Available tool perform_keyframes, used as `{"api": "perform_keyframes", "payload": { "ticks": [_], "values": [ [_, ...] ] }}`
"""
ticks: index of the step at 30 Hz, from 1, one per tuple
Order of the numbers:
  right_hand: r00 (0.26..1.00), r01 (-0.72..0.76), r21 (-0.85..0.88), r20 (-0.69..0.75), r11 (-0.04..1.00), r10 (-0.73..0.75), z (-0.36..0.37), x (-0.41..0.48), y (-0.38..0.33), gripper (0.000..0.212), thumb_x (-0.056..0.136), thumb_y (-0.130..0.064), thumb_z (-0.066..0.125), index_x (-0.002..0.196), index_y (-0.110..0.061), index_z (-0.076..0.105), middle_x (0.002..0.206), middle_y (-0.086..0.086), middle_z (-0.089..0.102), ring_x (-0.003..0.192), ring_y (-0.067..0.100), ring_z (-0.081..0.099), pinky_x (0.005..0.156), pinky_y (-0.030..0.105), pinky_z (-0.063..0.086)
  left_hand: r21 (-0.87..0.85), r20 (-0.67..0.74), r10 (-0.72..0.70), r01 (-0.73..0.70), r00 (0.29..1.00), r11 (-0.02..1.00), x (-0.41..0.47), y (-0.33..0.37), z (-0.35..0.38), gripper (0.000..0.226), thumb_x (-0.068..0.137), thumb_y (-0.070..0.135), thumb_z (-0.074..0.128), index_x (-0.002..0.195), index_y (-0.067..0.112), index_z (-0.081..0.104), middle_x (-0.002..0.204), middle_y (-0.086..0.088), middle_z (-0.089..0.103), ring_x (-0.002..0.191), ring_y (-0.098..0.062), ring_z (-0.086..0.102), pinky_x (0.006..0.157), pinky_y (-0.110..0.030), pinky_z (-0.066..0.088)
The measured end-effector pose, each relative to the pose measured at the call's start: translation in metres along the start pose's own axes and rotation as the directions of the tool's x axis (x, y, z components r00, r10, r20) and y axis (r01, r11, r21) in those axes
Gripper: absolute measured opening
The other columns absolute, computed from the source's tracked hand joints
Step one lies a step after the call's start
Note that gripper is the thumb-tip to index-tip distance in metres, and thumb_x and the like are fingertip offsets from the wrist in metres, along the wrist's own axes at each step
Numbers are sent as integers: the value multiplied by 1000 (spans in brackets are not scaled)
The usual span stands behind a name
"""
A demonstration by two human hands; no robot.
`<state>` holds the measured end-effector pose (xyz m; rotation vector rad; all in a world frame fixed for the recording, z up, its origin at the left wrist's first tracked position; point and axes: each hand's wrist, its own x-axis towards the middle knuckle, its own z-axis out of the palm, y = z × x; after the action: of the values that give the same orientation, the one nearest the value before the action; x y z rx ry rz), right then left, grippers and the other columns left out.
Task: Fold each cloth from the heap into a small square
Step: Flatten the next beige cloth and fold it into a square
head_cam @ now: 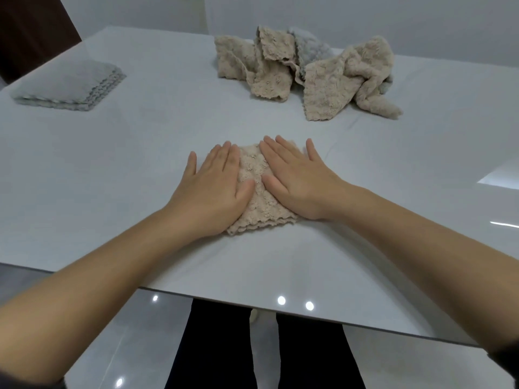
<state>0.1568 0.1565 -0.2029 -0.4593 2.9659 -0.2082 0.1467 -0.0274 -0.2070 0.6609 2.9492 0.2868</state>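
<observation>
White table (pixel 140 164): left hand (pixel 216 183) and right hand (pixel 297 181) press flat, fingers straight, on folded beige cloth (pixel 258 203).

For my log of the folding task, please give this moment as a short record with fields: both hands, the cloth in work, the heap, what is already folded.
left hand: flat, fingers straight, presses the beige cloth
right hand: flat, fingers straight, presses the same cloth
beige cloth: folded small, on the table near its front edge
heap: crumpled beige and grey cloths, far side, no hand on it
grey folded pile: far left; number of cloths unclear
</observation>
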Motion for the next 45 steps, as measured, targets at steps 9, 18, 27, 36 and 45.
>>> {"api": "perform_keyframes", "payload": {
  "ticks": [9,18,27,36,45],
  "values": [
    [999,-5,93,-38,996,8,-51,37,19,33,96,-38,48,121,-20,60,116,0,58,106,19,55,96,40,43,-334,117,-157,187,981,924,37,-30,-53,17,86,37,65,89,21,61,83,4,64,75,-12,56,62,-26,41],
    [977,-111,957,56,268,204,-47,75,26,42,84,-15,74,120,-22,55,95,6,67,83,19,66,84,37,56,-911,283,-308,355,908,209,62,-60,-56,23,94,32,58,101,11,63,93,-7,69,80,-21,64,73,-31,51],
    [880,-49,748,-281,661,383,-50,167,8,42,92,-16,52,134,-14,47,125,3,56,106,17,57,85,32,48,-492,-238,-561,399,793,774,149,-130,-74,40,100,37,33,114,5,52,105,-15,57,88,-30,50,71,-34,35],
    [961,-167,-330,-265,929,79,-67,292,51,59,98,-41,33,153,-34,15,163,2,7,148,40,3,110,69,1,-333,-303,-635,546,711,769,256,-173,-79,35,101,22,34,125,3,51,128,-21,53,113,-39,52,78,-38,37],
    [975,-188,-268,-170,945,146,-64,271,90,48,98,-37,29,146,-40,31,151,-2,40,129,35,40,94,51,36,-48,-185,59,-69,981,996,227,-179,-66,86,79,76,18,153,32,16,162,4,8,149,-18,3,118,-55,7]
  ]
}}
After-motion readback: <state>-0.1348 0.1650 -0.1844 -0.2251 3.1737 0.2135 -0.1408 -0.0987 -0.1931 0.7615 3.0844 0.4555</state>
